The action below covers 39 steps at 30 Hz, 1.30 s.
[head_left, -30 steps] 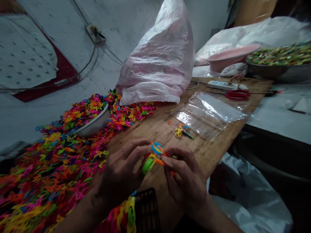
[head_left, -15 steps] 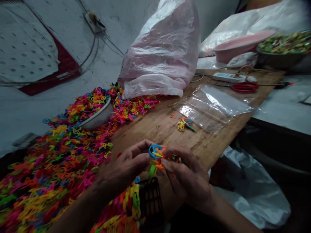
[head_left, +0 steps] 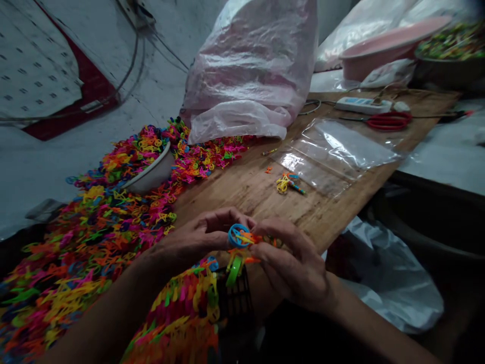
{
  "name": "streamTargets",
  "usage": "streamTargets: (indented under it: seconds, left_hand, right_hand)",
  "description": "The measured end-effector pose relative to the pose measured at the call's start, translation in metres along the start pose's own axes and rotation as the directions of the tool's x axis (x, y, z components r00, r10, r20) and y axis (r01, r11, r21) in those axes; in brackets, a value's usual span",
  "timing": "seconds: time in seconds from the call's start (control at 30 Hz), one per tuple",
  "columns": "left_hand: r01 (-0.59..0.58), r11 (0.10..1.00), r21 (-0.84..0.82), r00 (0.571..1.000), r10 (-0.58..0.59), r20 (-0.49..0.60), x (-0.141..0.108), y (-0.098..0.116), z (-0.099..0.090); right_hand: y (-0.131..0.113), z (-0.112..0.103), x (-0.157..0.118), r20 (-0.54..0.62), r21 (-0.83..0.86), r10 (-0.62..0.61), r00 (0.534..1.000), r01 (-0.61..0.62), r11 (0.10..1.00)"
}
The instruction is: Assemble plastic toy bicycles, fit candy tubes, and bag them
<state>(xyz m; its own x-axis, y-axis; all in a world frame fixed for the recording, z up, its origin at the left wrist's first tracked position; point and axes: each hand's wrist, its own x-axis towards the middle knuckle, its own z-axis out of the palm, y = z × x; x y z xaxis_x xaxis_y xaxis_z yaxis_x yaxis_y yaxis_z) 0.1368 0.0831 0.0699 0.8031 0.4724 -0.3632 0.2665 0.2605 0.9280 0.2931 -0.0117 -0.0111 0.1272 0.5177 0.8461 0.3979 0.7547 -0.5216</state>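
Observation:
A small cluster of plastic pieces (head_left: 248, 239) in orange and yellow, with a blue ring (head_left: 238, 236), is between my two hands above the near end of the table. My right hand (head_left: 297, 260) pinches the cluster between thumb and fingers from the right. My left hand (head_left: 212, 230) has its thumb and fingers closed at the blue ring from the left; its fingertips are partly hidden. A green looped piece (head_left: 235, 270) hangs below, over a black gridded holder (head_left: 235, 293). Rows of colourful plastic pieces (head_left: 182, 313) lie beside that holder.
A large heap of plastic pieces (head_left: 94, 242) covers the left side, around a white bowl (head_left: 151, 173). Farther back are a pink-white sack (head_left: 253, 65), a clear bag (head_left: 337, 151), red-handled scissors (head_left: 390, 121) and a power strip (head_left: 362, 104). A small yellow piece (head_left: 282, 184) lies on the wooden table (head_left: 227, 189).
The view has tilted down a little, so the table appears higher. My left hand has shifted slightly, and the green looped piece now shows more fully beneath the cluster.

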Motion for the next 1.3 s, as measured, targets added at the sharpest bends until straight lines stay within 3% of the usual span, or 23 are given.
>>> streamTargets:
  seconds: [0.33,0.43,0.63,0.8,1.13,1.3]
  left_hand:
    - [0.069,0.996,0.059,0.992,-0.062,-0.110,-0.005,-0.008,0.001]
    - [0.088,0.990,0.114,0.990,-0.073,-0.123,-0.011,-0.003,-0.001]
    - [0.215,0.950,0.225,0.975,-0.195,-0.108,-0.019,0.001,-0.008]
    - [0.272,0.957,0.098,0.958,-0.260,-0.120,-0.018,-0.004,-0.007]
    - [0.168,0.984,-0.062,0.983,-0.172,-0.066,-0.020,-0.013,0.005]
    - [0.151,0.988,-0.028,0.981,-0.153,-0.123,-0.021,-0.010,0.012]
  right_hand:
    - [-0.002,0.008,-0.009,0.035,-0.009,0.077,0.996,-0.077,0.997]
    - [-0.008,0.006,-0.005,0.010,-0.051,0.074,0.997,-0.073,0.996]
    - [-0.010,0.005,-0.011,0.069,-0.075,0.004,0.998,0.002,0.997]
    - [-0.005,0.005,-0.009,0.137,-0.044,-0.038,0.990,0.044,0.998]
    - [-0.012,-0.007,-0.006,0.231,-0.078,-0.074,0.970,0.094,0.993]
    - [-0.018,-0.006,-0.008,0.103,-0.057,-0.001,0.995,0.007,0.998]
